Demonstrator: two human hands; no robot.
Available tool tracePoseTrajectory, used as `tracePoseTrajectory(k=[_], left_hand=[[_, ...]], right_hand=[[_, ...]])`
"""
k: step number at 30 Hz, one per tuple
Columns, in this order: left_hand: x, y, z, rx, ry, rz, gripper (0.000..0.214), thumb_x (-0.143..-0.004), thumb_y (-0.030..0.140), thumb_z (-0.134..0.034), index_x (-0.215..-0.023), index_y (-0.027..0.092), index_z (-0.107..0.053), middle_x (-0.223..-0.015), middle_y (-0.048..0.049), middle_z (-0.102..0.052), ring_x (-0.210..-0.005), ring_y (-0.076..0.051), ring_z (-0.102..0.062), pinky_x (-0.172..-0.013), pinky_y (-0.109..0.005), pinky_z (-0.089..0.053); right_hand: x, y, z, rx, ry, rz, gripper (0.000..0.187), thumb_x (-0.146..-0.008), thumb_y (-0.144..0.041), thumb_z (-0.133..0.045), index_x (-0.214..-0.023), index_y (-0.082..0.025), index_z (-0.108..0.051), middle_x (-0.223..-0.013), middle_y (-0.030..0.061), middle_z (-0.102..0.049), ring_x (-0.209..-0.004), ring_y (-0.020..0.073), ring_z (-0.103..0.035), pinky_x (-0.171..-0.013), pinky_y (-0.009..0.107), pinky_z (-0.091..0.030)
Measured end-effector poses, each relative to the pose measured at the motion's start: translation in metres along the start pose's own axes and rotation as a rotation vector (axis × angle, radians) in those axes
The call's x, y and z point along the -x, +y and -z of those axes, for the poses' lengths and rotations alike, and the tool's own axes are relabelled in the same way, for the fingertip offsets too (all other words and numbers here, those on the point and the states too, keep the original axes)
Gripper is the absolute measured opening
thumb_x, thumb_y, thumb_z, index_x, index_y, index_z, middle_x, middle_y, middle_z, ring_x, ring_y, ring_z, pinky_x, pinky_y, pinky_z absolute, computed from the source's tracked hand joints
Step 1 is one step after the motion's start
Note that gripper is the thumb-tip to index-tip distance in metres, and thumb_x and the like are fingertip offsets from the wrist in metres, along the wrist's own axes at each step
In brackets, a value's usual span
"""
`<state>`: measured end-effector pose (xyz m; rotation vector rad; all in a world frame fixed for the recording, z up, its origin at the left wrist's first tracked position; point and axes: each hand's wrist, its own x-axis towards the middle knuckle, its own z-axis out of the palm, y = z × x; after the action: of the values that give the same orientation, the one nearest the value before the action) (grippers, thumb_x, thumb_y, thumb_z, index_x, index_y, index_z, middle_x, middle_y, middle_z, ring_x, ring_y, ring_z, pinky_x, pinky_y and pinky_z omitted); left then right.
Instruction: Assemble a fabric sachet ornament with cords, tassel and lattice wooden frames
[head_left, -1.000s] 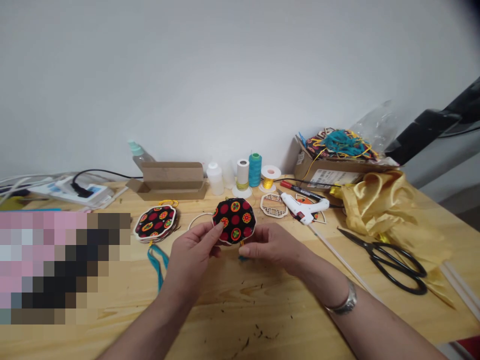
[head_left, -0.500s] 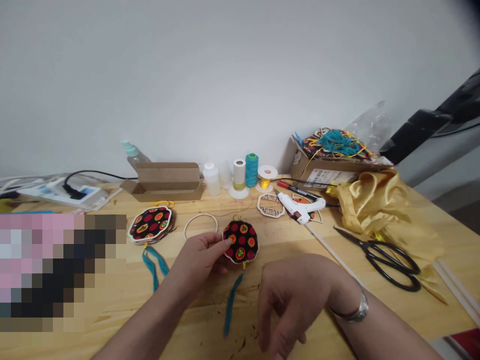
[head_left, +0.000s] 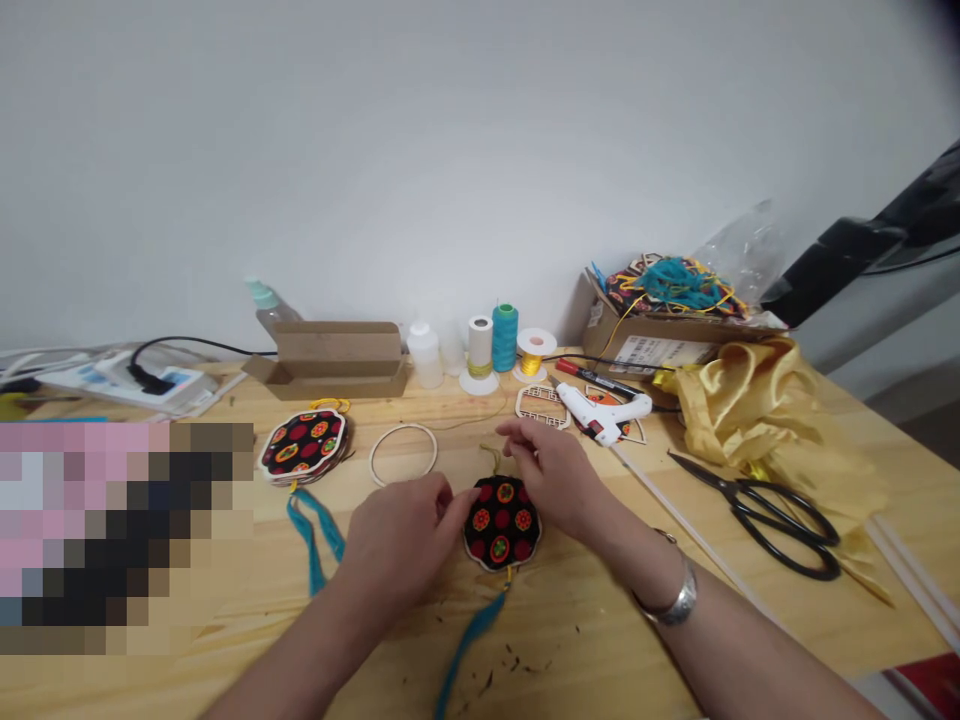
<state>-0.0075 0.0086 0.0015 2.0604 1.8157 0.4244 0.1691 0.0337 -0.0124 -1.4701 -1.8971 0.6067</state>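
A black fabric ornament (head_left: pixel 501 522) with red and orange circles lies on the wooden table (head_left: pixel 570 620), a teal tassel (head_left: pixel 466 645) trailing from its lower edge toward me. My left hand (head_left: pixel 401 540) pinches its left edge with curled fingers. Over its upper right edge rests my right hand (head_left: pixel 551 472), fingertips pinched by the thin yellow loop (head_left: pixel 491 458) at its top. A steel bangle sits on my right wrist.
A stack of similar ornaments (head_left: pixel 304 446) and a wooden ring (head_left: pixel 403 453) lie to the left. Thread spools (head_left: pixel 505 338), a white glue gun (head_left: pixel 606 413), black scissors (head_left: pixel 780 515), yellow cloth (head_left: pixel 772 420) and two cardboard boxes (head_left: pixel 330 358) stand further back and right.
The ornament has come down from in front of me onto the table, closer to me. My right hand let go, dropped low, then moved up to the ornament's top.
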Motion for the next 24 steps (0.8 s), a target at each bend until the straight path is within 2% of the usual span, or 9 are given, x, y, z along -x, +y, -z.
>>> tracePoseTrajectory(k=[4,7,10,13,15,18,21,24], left_hand=[[0.003,0.005,0.001,0.005,-0.068,-0.148,0.024,-0.074,0.046,-0.055,-0.072,0.022,-0.056,-0.071,-0.0026,-0.062,-0.069,-0.022,-0.053,-0.058,-0.029,-0.031],[0.004,0.007,0.0,0.021,-0.137,-0.267,0.03,-0.064,0.043,-0.066,-0.083,0.022,-0.056,-0.093,-0.0044,-0.06,-0.088,-0.025,-0.05,-0.07,-0.033,-0.037],[0.004,0.005,-0.001,0.016,-0.181,-0.317,0.043,-0.057,0.041,-0.072,-0.091,0.021,-0.055,-0.104,-0.0065,-0.056,-0.096,-0.028,-0.047,-0.076,-0.036,-0.039],[0.004,0.002,-0.002,0.019,-0.201,-0.35,0.047,-0.055,0.039,-0.073,-0.094,0.021,-0.055,-0.111,-0.0075,-0.054,-0.101,-0.029,-0.044,-0.082,-0.039,-0.039],[0.004,0.001,-0.003,0.028,-0.211,-0.364,0.046,-0.055,0.037,-0.073,-0.094,0.021,-0.055,-0.117,-0.0077,-0.053,-0.104,-0.03,-0.042,-0.085,-0.041,-0.039],[0.004,0.0,-0.004,0.068,-0.228,-0.369,0.045,-0.056,0.034,-0.072,-0.096,0.022,-0.055,-0.123,-0.0063,-0.051,-0.107,-0.03,-0.041,-0.087,-0.041,-0.039],[0.004,-0.001,-0.005,0.115,-0.231,-0.355,0.047,-0.055,0.031,-0.073,-0.097,0.023,-0.054,-0.121,-0.0054,-0.053,-0.106,-0.029,-0.042,-0.085,-0.039,-0.039],[0.003,-0.001,-0.004,0.126,-0.217,-0.331,0.044,-0.058,0.027,-0.071,-0.098,0.023,-0.053,-0.113,-0.0057,-0.057,-0.103,-0.028,-0.044,-0.081,-0.038,-0.04]], right_hand=[[0.003,0.001,-0.006,0.01,-0.02,0.008,0.035,-0.078,-0.006,-0.039,-0.108,-0.015,-0.055,-0.087,0.0052,-0.065,-0.081,0.016,-0.057,-0.075,0.031,-0.044],[0.004,0.001,-0.008,-0.026,-0.052,0.038,0.042,-0.075,-0.001,-0.037,-0.112,-0.015,-0.051,-0.089,0.005,-0.064,-0.087,0.0163,-0.057,-0.08,0.033,-0.044],[0.004,0.002,-0.008,-0.084,-0.082,0.087,0.051,-0.074,0.002,-0.034,-0.122,-0.015,-0.043,-0.109,0.008,-0.06,-0.098,0.0157,-0.054,-0.087,0.034,-0.043],[0.002,0.003,-0.005,-0.038,-0.018,0.13,0.059,-0.071,0.003,-0.034,-0.128,-0.013,-0.036,-0.124,0.0107,-0.051,-0.103,0.016,-0.05,-0.091,0.034,-0.041],[0.001,0.004,-0.003,0.055,0.052,0.149,0.056,-0.071,0.003,-0.035,-0.125,-0.011,-0.04,-0.124,0.0117,-0.05,-0.105,0.0175,-0.048,-0.092,0.035,-0.04],[-0.002,0.006,0.002,0.319,0.105,0.121,0.04,-0.075,-0.001,-0.039,-0.112,-0.011,-0.051,-0.111,0.0134,-0.056,-0.104,0.0227,-0.048,-0.09,0.038,-0.041],[-0.004,0.006,0.007,0.642,0.055,0.007,0.023,-0.077,-0.008,-0.048,-0.097,-0.012,-0.059,-0.099,0.0154,-0.058,-0.094,0.0282,-0.049,-0.077,0.041,-0.043],[-0.007,0.007,0.01,0.795,-0.017,-0.075,0.015,-0.077,-0.011,-0.052,-0.089,-0.012,-0.061,-0.095,0.0158,-0.058,-0.09,0.0288,-0.05,-0.07,0.039,-0.044]])
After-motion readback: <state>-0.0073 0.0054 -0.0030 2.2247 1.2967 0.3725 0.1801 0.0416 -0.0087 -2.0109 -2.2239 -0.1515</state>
